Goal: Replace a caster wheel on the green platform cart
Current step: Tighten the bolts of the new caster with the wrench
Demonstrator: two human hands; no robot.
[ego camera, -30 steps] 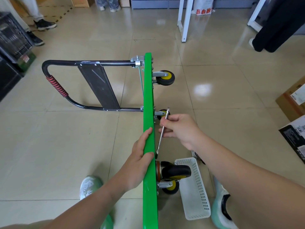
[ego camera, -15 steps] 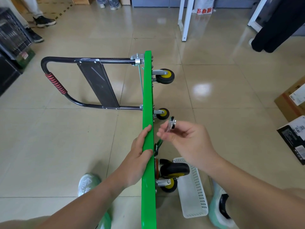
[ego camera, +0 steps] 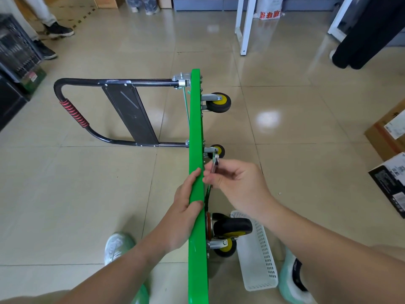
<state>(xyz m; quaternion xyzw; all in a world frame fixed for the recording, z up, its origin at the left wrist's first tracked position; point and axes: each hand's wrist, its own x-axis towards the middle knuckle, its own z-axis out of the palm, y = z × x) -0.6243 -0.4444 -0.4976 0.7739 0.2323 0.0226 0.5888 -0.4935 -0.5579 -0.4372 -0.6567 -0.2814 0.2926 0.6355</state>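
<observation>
At the far left a black crate [ego camera: 15, 53] is cut by the frame edge; its small red label is too blurred to read. Next comes the cart's black handle [ego camera: 131, 82] with a red ribbed grip, lying out over the tiled floor. The green platform cart [ego camera: 195, 128] stands on its side edge in the middle, and its near end runs out of the bottom of the view.

The left hand [ego camera: 186, 207] grips the upper edge of the deck, with fingers curled over it. Just beside it, the right hand [ego camera: 236, 183] pinches a silver wrench [ego camera: 215, 163] between thumb and fingertips. Only the top end of the wrench shows clearly; the rest is hidden behind the fingers and the deck, so one cannot tell what the lower end touches.

A black caster wheel [ego camera: 232, 227] sits under the right wrist, against the underside of the deck. A white perforated basket [ego camera: 256, 255] lies near it on the floor; its content cannot be seen.

At the top, a white bag [ego camera: 270, 9] carries red characters, not readable. At the right edge a black box [ego camera: 392, 183] with a white label is cut off, its print too small.
</observation>
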